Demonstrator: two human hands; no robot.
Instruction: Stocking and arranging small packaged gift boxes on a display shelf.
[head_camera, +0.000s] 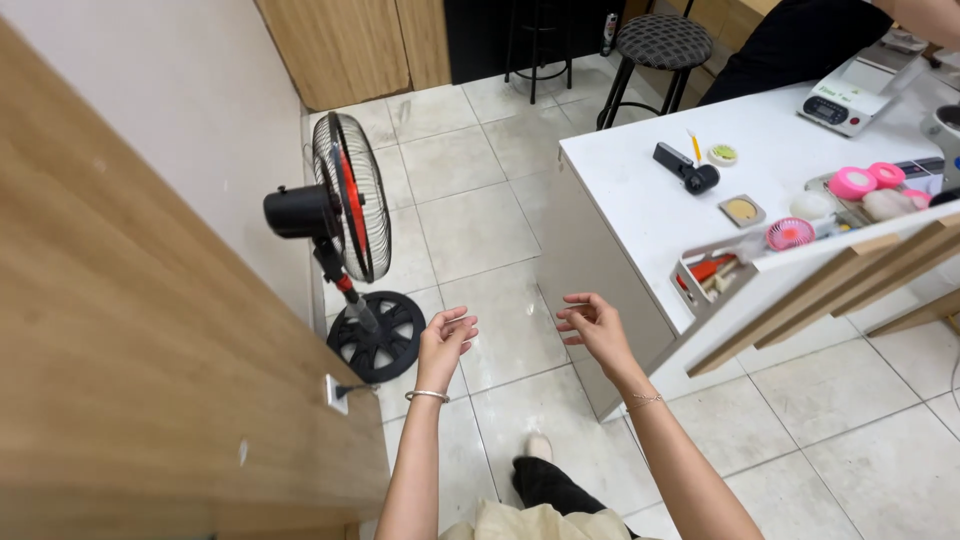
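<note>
My left hand (445, 343) and my right hand (595, 325) are held out in front of me above the tiled floor, palms facing each other, fingers loosely curled and apart. Neither holds anything. A bracelet sits on each wrist. The left hand is nearest a black floor fan (345, 205) with red blades, which stands against the wall on a round base (377, 336). The right hand hovers beside the corner of a white table (640, 200).
The table holds a black handheld device (685, 168), pink tape rolls (865, 180), a small pink fan (791, 234), a tool tray (708, 276) and a white machine (850, 98). A wooden panel (130, 330) fills the left. A black stool (660, 45) and a seated person (800, 40) are beyond.
</note>
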